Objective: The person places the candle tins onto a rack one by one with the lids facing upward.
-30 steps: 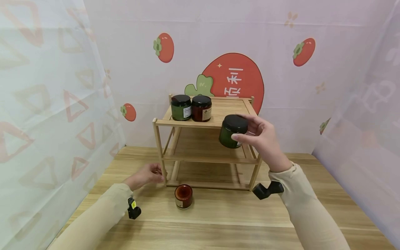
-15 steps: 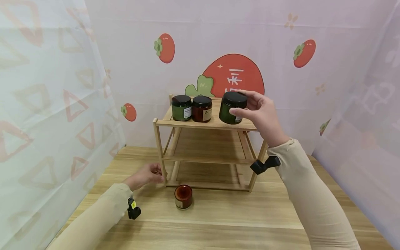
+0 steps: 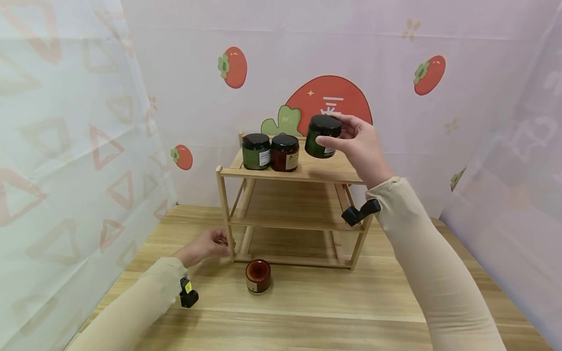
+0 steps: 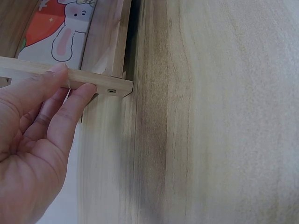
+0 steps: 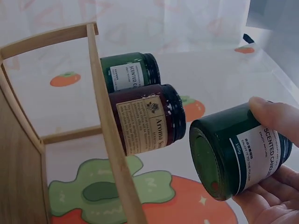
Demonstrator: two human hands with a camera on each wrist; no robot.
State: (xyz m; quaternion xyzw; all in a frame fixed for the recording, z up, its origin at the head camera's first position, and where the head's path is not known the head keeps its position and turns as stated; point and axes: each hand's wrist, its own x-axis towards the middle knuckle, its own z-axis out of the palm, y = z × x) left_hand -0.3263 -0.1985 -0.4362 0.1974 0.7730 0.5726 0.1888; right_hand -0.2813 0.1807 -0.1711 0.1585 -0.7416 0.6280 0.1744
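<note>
My right hand (image 3: pixel 362 148) grips a green scented candle jar (image 3: pixel 319 146) with a black lid, thumb on one side and fingers on the other, above the top shelf of the wooden rack (image 3: pixel 333 171). Left of it on that shelf stand a brown candle jar (image 3: pixel 285 160) and another green candle jar (image 3: pixel 252 160), side by side. Seen from the right wrist, the held jar (image 5: pixel 219 158) shows its white label and its bottom. My left hand (image 3: pixel 204 247) pinches the rack's front left post (image 4: pixel 79 77) low down, between thumb and fingers.
On the wooden table (image 3: pixel 281 321) in front of the rack sits a brown-red glass jar (image 3: pixel 258 280) without a black lid. The rack's middle and bottom shelves lie below. Patterned cloth walls (image 3: pixel 175 87) stand behind and at both sides.
My right hand has lifted the green candle jar from in front of the rack up over its top shelf and slightly left. The left hand has stayed at the post.
</note>
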